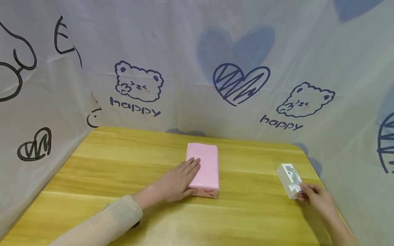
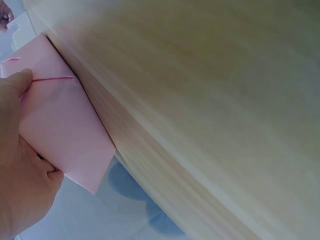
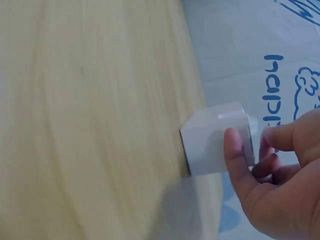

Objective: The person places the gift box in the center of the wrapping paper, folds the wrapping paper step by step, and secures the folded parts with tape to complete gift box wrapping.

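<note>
Head view: pink paper-wrapped oblong parcel (image 1: pixel 207 165) under one hand, white boxy tape dispenser (image 1: pixel 284 182) in the other

Left hand (image 1: pixel 180 179) not grasping: fingers extended across the parcel's left side, thumb by its folded near end (image 1: pixel 207 193). Right hand (image 1: pixel 318 201) grasping the dispenser's near end between thumb and fingers. Whether it also pinches a tape end, cannot tell; clear film would hardly show.

Handling, by judgement: light, even pressure from the left hand should steady the parcel without creasing its paper. Dispenser looks light; best with its base square on the yellow wood-grain table (image 1: pixel 246 215), any pull low and smooth so it neither tips nor skids.

Positions: parcel lies mid-table, long side running away from the person, touching the left hand, well apart from the right. Dispenser touches the right hand, just beyond its fingertips, near the table's right edge.
</note>
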`<act>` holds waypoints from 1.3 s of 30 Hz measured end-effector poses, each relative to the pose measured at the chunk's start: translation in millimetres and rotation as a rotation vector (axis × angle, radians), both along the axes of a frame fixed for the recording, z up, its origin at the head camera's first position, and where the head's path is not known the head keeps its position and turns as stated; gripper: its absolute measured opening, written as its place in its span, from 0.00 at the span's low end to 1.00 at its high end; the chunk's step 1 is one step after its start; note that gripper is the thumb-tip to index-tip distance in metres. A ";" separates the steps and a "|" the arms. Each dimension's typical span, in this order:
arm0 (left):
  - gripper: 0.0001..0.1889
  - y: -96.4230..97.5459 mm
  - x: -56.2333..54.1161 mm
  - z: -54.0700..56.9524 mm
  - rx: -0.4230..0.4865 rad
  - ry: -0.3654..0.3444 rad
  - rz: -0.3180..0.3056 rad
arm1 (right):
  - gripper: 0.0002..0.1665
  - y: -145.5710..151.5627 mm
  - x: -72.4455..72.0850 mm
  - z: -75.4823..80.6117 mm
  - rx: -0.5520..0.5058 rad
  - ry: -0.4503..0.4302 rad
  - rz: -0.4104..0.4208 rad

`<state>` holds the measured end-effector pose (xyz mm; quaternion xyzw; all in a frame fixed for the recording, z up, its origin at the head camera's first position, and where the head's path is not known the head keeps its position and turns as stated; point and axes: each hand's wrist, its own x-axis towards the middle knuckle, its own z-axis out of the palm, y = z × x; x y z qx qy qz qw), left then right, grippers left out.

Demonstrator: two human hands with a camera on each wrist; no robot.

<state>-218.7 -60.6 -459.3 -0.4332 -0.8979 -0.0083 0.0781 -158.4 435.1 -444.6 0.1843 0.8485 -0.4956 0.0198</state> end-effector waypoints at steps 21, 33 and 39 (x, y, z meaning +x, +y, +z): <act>0.45 0.8 -1.7 -1.4 0.014 -0.022 0.001 | 0.20 5.8 31.6 -19.2 -0.820 0.205 -0.011; 0.44 1.2 0.4 -0.8 0.012 -0.024 -0.002 | 0.24 20.7 34.2 -35.1 -0.896 0.219 0.184; 0.44 1.8 -0.3 -1.5 0.011 -0.014 -0.007 | 0.16 19.8 31.8 -31.4 -0.532 0.059 0.011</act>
